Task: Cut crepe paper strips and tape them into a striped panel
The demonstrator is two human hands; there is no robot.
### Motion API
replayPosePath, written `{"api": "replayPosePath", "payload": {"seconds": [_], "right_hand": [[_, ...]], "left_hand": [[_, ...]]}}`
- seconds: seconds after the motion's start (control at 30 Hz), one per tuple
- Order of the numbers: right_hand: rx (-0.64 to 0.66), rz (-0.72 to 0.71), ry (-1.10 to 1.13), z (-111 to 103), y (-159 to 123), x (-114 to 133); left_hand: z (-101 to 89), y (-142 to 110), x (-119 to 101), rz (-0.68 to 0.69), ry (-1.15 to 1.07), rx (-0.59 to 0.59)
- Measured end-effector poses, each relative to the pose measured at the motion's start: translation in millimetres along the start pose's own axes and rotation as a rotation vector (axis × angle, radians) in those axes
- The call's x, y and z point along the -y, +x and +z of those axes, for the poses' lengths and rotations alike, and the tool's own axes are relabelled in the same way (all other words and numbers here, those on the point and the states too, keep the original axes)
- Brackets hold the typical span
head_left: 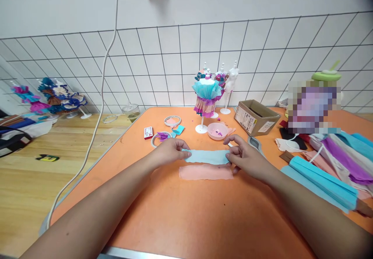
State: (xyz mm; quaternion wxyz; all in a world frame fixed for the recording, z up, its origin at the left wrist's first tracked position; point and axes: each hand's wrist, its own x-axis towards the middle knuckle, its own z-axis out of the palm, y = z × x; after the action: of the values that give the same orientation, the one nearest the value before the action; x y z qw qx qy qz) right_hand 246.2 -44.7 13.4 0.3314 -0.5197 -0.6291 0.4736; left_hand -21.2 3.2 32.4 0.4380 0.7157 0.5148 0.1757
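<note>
A light blue strip of crepe paper [207, 157] stretches sideways between my two hands. My left hand [171, 152] pinches its left end between thumb and fingers. At the other end, my right hand [241, 155] grips the strip the same way. Just below it, a pink strip of crepe paper [205, 172] lies flat on the orange table [192, 216]. Beyond my hands stands a small white mannequin in a paper dress [207, 96], turquoise on top with a purple and peach skirt. A pink bowl [217, 131] with purple scraps sits beside its base.
A cardboard box [257, 117] stands at the back right. Folded crepe paper [323, 181] is piled on the right. Rolls of tape [172, 120] and a small red-and-white box [148, 132] lie left of the mannequin. A white cable [102, 84] hangs down on the left.
</note>
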Motion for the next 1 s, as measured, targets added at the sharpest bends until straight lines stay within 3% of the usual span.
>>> {"api": "replayPosePath", "payload": {"seconds": [0.17,0.33,0.53,0.7,0.87,1.0], "right_hand": [[0.017,-0.053,0.009,-2,4,-5],[0.082,-0.034,-0.195,-7,7,-11],[0.022,-0.047,-0.359,-3,9,-11],[0.066,-0.080,-0.353,0,12,-17],[0.052,-0.087,-0.395,3,12,-21],[0.041,-0.117,-0.472,6,13,-25]], "left_hand": [[-8.0,-2,-1,-0.066,0.006,0.045],[-10.4,2,6,-0.072,0.104,0.098],[-10.6,6,12,-0.082,0.193,0.157],[-14.5,7,16,-0.069,0.169,0.183],[-16.7,9,22,-0.008,0.073,0.281],[-15.0,11,23,0.027,0.148,0.259]]}}
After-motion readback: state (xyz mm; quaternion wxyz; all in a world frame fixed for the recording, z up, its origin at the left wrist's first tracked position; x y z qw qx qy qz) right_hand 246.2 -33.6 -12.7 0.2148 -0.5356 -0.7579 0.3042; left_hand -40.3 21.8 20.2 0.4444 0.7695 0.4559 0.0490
